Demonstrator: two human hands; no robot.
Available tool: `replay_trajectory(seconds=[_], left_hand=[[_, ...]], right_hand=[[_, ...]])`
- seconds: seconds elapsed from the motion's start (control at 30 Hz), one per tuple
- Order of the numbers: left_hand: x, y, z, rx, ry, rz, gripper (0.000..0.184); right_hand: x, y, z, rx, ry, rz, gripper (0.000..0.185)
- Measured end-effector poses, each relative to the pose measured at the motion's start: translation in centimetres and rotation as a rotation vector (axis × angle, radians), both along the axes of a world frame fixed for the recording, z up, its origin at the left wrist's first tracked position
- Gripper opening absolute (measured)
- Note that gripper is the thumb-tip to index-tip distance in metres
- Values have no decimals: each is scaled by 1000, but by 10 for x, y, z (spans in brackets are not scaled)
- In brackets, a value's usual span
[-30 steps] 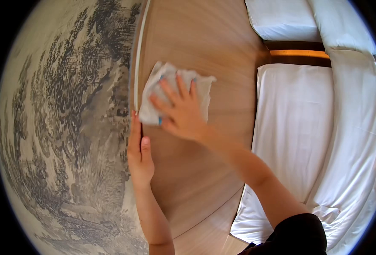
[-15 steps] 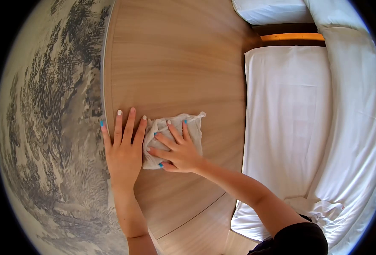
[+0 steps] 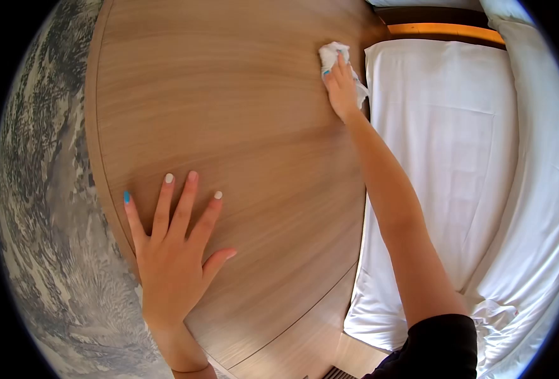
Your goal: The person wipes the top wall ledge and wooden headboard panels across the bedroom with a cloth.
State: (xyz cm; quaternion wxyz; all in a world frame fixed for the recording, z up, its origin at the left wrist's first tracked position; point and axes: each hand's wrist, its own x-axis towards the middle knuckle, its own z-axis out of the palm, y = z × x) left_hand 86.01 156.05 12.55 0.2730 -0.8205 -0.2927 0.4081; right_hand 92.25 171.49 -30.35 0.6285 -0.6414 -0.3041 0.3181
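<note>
Head view: a bunched cloth at the panel's far side, its loose end close to the bedding.
The right hand (image 3: pixel 342 95) lies over the white cloth (image 3: pixel 332 55) on the wood-grain panel (image 3: pixel 248 126), fingers close together; whether it pinches the cloth or only presses it cannot be told. The cloth's trailing corner could snag at the seam beside the white bedding (image 3: pixel 431 158) if dragged along that edge, and its crumpled shape could let bare fingertips rub the wood. The left hand (image 3: pixel 172 271) is spread on the panel, holding nothing, near the edge by the grey patterned surface (image 3: pixel 46 189); leaning hard there could make it slip outward.
</note>
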Motion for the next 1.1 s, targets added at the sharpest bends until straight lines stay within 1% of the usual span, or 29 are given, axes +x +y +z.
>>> replay_trajectory(seconds=[0.07, 0.17, 0.27, 0.37, 0.4, 0.43, 0.53, 0.6, 0.67, 0.73, 0.8, 0.87, 0.93, 1.0, 1.07, 1.1], left_hand=[[2, 0, -1, 4, -8, 3, 58], [2, -1, -2, 7, -4, 4, 58], [2, 0, -1, -3, -6, -9, 59], [3, -1, 0, -2, -32, -34, 61], [2, 0, 0, -4, -49, -45, 61], [1, 0, 0, -5, -67, -53, 61], [-4, -3, 1, -4, -106, -81, 62], [-7, -2, -1, -3, -139, -112, 61], [-13, -1, -1, -6, -161, -138, 60], [-18, -2, -3, -24, -175, -184, 59], [-20, -2, -3, -81, -182, -201, 57], [-20, -3, -4, -173, -202, -179, 55], [-18, -2, -2, -245, -139, -143, 53], [-19, -2, 0, -287, -79, -150, 52], [-20, -1, -2, -297, -29, -198, 50], [-20, -2, -4, -315, -17, -167, 50]], right_hand=[[5, 2, -27, -73, 148, 2, 54], [-6, -9, -75, 32, 449, -70, 55], [-7, -13, -74, 45, 401, -87, 55], [-11, -16, -49, -143, 235, -18, 53], [-16, -16, -38, -188, 91, 23, 52], [-22, -16, -27, -118, -24, 4, 52], [-32, -43, 64, 36, -218, 7, 56], [-45, -73, 126, 80, -360, 38, 64], [-63, -108, 160, 267, -298, 95, 67], [-83, -159, 197, 328, -267, 111, 65], [-114, -204, 214, 372, -246, 158, 62], [-149, -251, 222, 441, -197, 180, 60], [-175, -296, 227, 450, -184, 276, 59], [-204, -333, 226, 490, -148, 274, 58], [-216, -345, 223, 519, -130, 247, 54], [-219, -345, 221, 530, -135, 217, 51]])
